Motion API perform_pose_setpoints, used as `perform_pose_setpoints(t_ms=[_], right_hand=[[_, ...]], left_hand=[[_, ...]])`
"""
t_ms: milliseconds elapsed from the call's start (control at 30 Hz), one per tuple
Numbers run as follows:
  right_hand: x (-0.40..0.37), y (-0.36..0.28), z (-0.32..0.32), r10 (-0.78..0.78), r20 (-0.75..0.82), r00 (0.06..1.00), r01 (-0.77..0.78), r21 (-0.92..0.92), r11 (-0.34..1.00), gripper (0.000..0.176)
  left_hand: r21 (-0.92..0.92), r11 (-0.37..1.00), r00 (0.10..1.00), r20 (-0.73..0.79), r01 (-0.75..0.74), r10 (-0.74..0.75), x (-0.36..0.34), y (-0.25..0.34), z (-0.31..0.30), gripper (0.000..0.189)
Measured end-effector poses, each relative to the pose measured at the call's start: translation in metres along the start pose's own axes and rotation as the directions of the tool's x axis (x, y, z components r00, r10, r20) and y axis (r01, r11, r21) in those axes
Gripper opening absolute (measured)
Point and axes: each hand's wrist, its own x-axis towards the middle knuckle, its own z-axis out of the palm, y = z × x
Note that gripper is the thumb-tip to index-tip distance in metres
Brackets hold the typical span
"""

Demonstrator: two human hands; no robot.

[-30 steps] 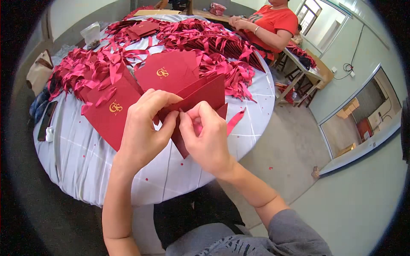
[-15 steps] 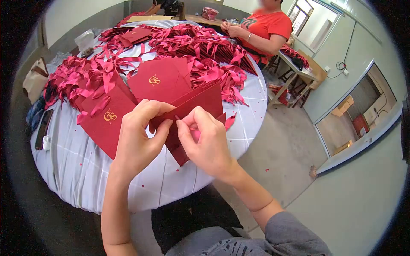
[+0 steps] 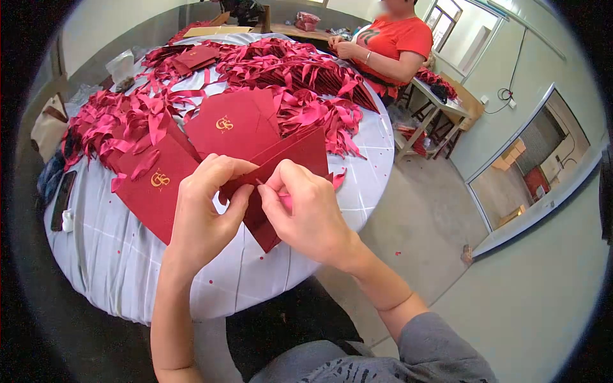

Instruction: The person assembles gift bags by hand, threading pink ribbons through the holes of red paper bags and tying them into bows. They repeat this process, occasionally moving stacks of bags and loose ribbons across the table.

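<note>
A dark red paper bag is held tilted in front of me, above the table. My left hand pinches its upper edge between thumb and fingers. My right hand is closed at the same edge, its thumb and forefinger pinching the end of a pink ribbon. The fingertips of both hands nearly meet at the bag. Behind my left hand lies a red bag with a gold monogram. Another monogrammed bag lies just beyond the held one.
The round table has a white cloth with small red dots scattered on it. Heaps of ribboned bags cover its far side. A phone lies at the left edge. A co-worker in a red shirt stands at the back right.
The view has shifted slightly. My right hand's fingertips have moved a little left along the bag's edge, closer to my left thumb. Both hands keep their hold.
</note>
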Motion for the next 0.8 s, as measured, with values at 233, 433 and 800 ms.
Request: perform_pose_setpoints(t_ms=[233,433,800], right_hand=[[0.006,0.001,-0.001,0.06,0.072,0.996,-0.062,0.035,0.997,0.014],[0.004,-0.005,0.004,-0.035,-0.003,0.999,0.034,-0.127,0.991,0.012],[0.01,0.008,-0.006,-0.031,0.067,0.997,0.031,-0.004,1.0,0.014]], left_hand=[[0.018,0.999,1.0,0.005,-0.027,0.027,0.0,0.0,0.002,0.021],[0.053,0.998,0.999,0.02,-0.031,0.03,0.0,0.001,0.001,0.021],[0.083,0.996,0.999,0.03,-0.042,0.04,0.001,0.0,0.001,0.022]])
